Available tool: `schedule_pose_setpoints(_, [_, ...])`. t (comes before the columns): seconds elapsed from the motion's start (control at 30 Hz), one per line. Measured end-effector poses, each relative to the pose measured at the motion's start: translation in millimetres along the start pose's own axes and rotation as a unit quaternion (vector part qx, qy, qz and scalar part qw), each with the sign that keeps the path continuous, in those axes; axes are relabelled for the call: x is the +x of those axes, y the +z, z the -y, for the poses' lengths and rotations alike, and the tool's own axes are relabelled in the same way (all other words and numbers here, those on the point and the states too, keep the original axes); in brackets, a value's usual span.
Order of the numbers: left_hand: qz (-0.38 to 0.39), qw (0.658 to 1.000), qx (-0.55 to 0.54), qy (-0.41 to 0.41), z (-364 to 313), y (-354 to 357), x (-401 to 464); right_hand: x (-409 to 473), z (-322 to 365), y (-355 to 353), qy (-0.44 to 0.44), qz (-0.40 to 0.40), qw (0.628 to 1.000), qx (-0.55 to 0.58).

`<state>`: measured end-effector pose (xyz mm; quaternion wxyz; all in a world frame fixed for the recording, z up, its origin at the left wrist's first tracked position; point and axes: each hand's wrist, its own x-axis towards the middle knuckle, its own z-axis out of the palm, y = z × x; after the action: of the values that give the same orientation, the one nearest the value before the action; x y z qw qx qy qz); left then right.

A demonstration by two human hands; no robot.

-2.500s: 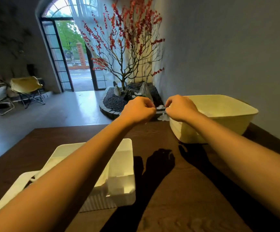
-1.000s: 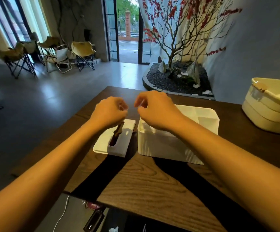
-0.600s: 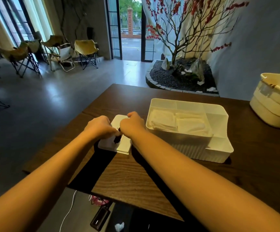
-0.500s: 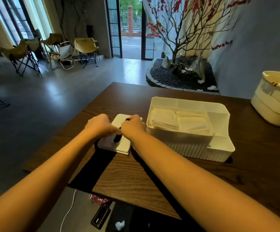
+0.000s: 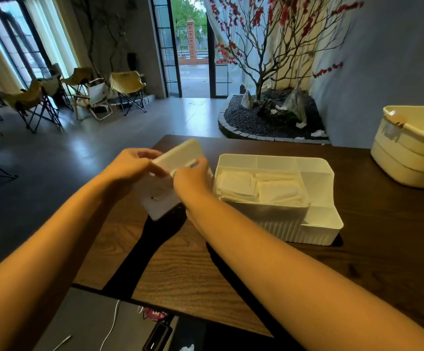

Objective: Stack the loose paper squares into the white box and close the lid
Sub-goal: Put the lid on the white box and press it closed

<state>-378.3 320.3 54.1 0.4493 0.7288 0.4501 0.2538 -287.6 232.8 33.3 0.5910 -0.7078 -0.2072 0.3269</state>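
White plastic lid point(image 5: 178, 158), flat on the wooden surface point(image 5: 180, 264) half a second ago, is now lifted and tilted, gripped by the left hand point(image 5: 127, 168) and right hand point(image 5: 193, 178), at nine o'clock of the paper-filled white box point(image 5: 315, 224); closing is judged next.

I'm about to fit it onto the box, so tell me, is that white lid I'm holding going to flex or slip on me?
Probably stiff: the lid keeps flat faces and straight edges while tilted off the table. Likely light, since the left hand and right hand lift it by fingertip grip. Its smooth plastic could slip; keep both hands on it.
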Motion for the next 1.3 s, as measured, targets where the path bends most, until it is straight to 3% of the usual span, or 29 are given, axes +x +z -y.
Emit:
schedule_pose_setpoints(0.13, [0.007, 0.988, 0.026, 0.152, -38.1, 3.2, -8.6, 6.1, 39.4, -44.8, -0.12, -0.052, 0.991, 0.007])
schedule_pose_setpoints(0.3, [-0.025, 0.944, 0.138, 0.3, -63.3, 30.6, -14.2, 22.5, 58.3, -109.0, -0.105, -0.055, 0.992, 0.055])
schedule_pose_setpoints(0.43, [-0.021, 0.839, 0.246, 0.485, -60.7, 58.7, -31.5, 29.6, 54.4, -150.3, -0.076, -0.069, 0.994, -0.029])
schedule_pose_setpoints(0.53, [-0.038, 0.777, 0.279, 0.563, -49.3, 78.2, -32.7, 31.5, 40.0, -168.2, -0.091, -0.093, 0.985, -0.111])
schedule_pose_setpoints(0.7, [0.012, 0.747, 0.303, 0.592, -37.6, 100.8, -28.5, 26.1, 14.4, -183.7, -0.126, -0.103, 0.963, -0.215])
schedule_pose_setpoints(0.97, [0.136, 0.75, 0.338, 0.552, -19.6, 114.3, -31.3, 18.2, -7.9, -199.4, -0.152, -0.112, 0.906, -0.378])
schedule_pose_setpoints(1.13, [0.16, 0.784, 0.292, 0.524, -7.5, 111.1, -30.7, 14.6, -19.1, -196.5, -0.169, -0.115, 0.882, -0.425])
schedule_pose_setpoints(1.3, [0.188, 0.796, 0.282, 0.502, -5.3, 113.6, -20.8, 15.6, -22.4, -197.2, -0.172, -0.113, 0.866, -0.456])
